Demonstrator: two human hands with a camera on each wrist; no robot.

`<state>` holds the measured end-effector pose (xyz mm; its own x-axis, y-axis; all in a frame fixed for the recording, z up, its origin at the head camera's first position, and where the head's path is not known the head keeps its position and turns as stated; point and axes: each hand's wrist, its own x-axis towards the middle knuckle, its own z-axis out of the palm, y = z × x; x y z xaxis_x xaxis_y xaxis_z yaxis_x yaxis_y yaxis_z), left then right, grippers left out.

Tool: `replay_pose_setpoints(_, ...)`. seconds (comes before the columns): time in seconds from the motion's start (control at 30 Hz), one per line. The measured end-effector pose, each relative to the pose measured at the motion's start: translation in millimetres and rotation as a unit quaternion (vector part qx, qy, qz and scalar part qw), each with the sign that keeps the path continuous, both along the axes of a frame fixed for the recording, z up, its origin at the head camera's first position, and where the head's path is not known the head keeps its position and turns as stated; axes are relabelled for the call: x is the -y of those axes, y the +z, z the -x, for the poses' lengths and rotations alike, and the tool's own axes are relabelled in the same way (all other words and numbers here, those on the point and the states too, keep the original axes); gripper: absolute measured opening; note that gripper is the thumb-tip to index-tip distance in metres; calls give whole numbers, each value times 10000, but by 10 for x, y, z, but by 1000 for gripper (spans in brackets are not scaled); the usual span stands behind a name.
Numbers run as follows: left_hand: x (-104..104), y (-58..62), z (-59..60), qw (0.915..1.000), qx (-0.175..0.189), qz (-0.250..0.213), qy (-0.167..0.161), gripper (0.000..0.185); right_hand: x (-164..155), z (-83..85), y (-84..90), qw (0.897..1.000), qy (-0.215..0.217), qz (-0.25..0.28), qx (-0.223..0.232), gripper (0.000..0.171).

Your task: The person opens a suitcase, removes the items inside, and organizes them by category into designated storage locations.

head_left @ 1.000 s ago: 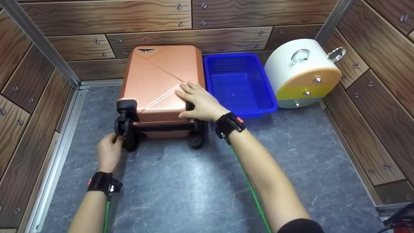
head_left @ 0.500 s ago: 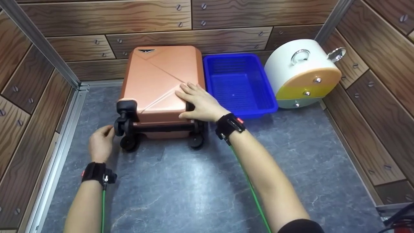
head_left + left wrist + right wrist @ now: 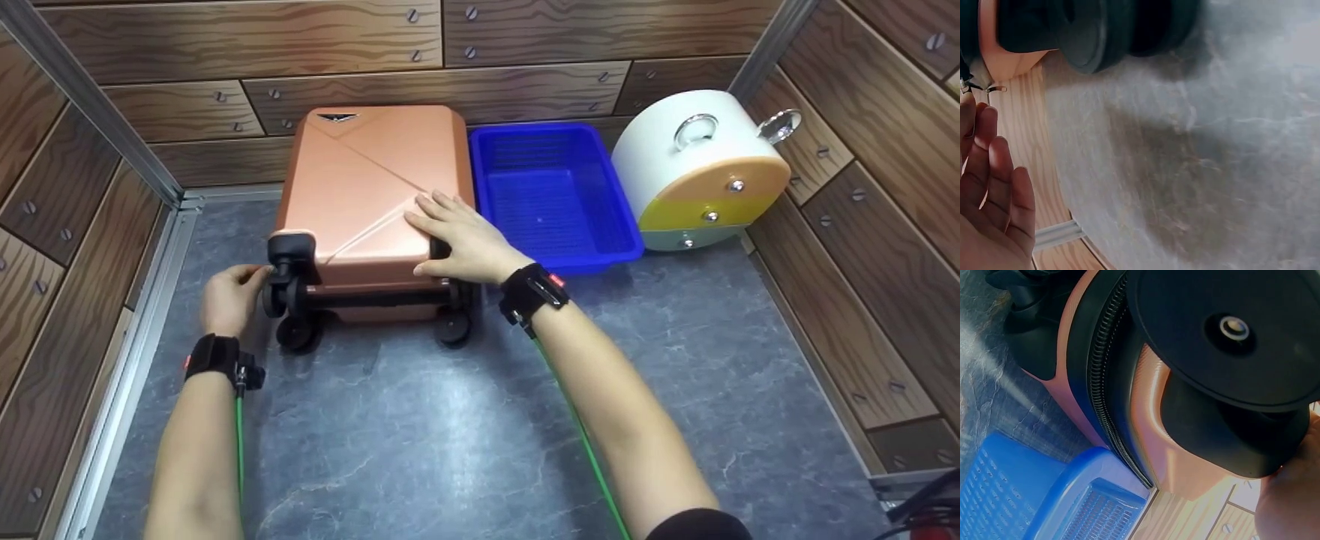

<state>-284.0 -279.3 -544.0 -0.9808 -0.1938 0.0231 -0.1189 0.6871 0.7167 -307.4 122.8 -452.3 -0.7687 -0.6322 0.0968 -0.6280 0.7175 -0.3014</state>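
Note:
A rose-gold hard-shell suitcase lies flat on the floor, its black wheels facing me. At its near left corner, my left hand pinches a zipper pull between thumb and forefinger. A second zipper pull hangs right beside it in the left wrist view. My right hand rests with fingers spread on the suitcase's near right corner. In the right wrist view, the black zipper runs along the suitcase's side, teeth joined where they show; a wheel covers part of the shell.
A blue plastic basket stands close against the suitcase's right side. Right of it is a white rounded drawer box with orange, yellow and green drawers. Wood-patterned walls enclose the grey floor. A green cable trails from each wristband.
My left hand has moved from behind the near left wheel out to the left, then farther forward along the suitcase's side. The right hand and suitcase have stayed in place.

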Motion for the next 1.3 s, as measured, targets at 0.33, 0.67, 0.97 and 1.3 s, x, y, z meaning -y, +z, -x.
replay_pose_setpoints(0.33, 4, 14, 198, 9993, 369, -34, -71, 49, 3, -13, 15, 10000, 18, -22, -15, 91)
replay_pose_setpoints(0.67, 17, 57, 173, 9988, 147, -378, -291, 52, 13, -6, 28, 10000, 43, 18, -30, 91)
replay_pose_setpoints(0.97, -115, 507, 55, 9908, -681, -1169, -69, 66, 1, 0, -20, 9999, 8, 111, -84, 92)
replay_pose_setpoints(1.3, -742, 814, -252, 9386, -1804, 1922, -2227, 85, 17, -5, -36, 9998, -13, 65, -168, 92)
